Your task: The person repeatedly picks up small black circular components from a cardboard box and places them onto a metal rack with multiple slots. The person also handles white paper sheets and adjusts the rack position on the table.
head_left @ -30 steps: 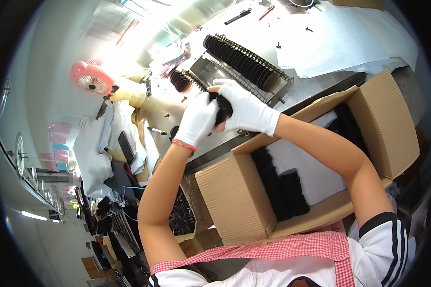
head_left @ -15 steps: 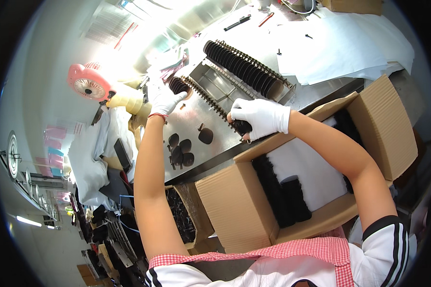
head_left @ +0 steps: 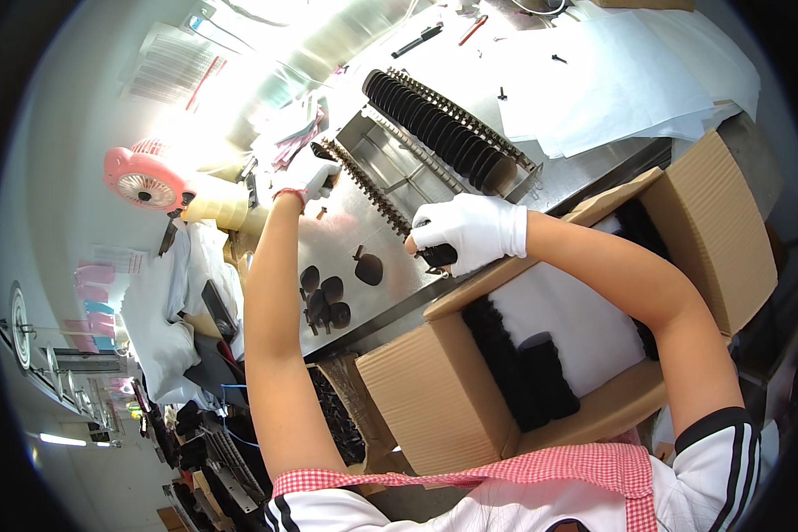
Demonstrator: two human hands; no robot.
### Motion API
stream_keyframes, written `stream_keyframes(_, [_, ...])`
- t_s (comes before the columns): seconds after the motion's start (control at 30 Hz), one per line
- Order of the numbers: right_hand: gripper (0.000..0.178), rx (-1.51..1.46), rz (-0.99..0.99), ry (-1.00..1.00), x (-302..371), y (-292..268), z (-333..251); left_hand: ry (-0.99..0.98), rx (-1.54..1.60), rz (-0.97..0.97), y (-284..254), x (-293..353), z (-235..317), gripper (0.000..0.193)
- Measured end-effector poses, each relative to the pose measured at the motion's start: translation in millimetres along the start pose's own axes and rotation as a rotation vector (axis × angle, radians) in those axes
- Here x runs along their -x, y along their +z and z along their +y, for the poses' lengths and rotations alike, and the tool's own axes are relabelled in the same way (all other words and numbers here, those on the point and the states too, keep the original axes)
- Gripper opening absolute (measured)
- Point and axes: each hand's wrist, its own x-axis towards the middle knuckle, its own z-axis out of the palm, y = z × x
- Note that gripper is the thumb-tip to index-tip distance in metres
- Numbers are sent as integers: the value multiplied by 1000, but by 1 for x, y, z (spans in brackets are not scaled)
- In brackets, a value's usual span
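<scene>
A metal rack (head_left: 361,186) with toothed rails lies on the steel worktop, and a long row of dark, rounded lens-like discs (head_left: 443,133) stands on edge along its far right side. At the rack's upper left end, my white-gloved left hand (head_left: 309,175) is closed around a few dark discs (head_left: 326,158), partly hidden by the fingers. By the rack's near end, my right hand (head_left: 472,232), gloved with bare fingertips, curls around a small bunch of dark discs (head_left: 438,255). Several loose discs with little stems (head_left: 326,297) lie on the worktop, with a single one (head_left: 368,268) apart from them.
An open cardboard box (head_left: 434,381) with black fuzzy rolls and white sheet stands in front of me. Beside it is a smaller box of dark pieces (head_left: 339,417). A pink fan (head_left: 146,176) is at left; white sheets (head_left: 612,89), a black pen (head_left: 417,41) and red pen (head_left: 473,30) lie beyond.
My left hand has curled in around the discs at the rack's upper end, which showed uncovered before. My right hand keeps its bunch near the rack's near end. The whole view has shifted slightly.
</scene>
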Motion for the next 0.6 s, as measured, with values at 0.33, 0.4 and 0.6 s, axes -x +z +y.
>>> stream_keyframes(0.33, [66, -38, 210, 86, -5, 14, -5, 256, -380, 585, 14, -3, 1, 42])
stream_keyframes(0.4, [64, -87, 417, 59, -5, 16, -10, 232, -679, 497, 9, 15, -2, 37])
stream_keyframes(0.6, [72, -108, 835, 138, 6, 26, -47, 348, 487, 142, 52, 146, 21, 20])
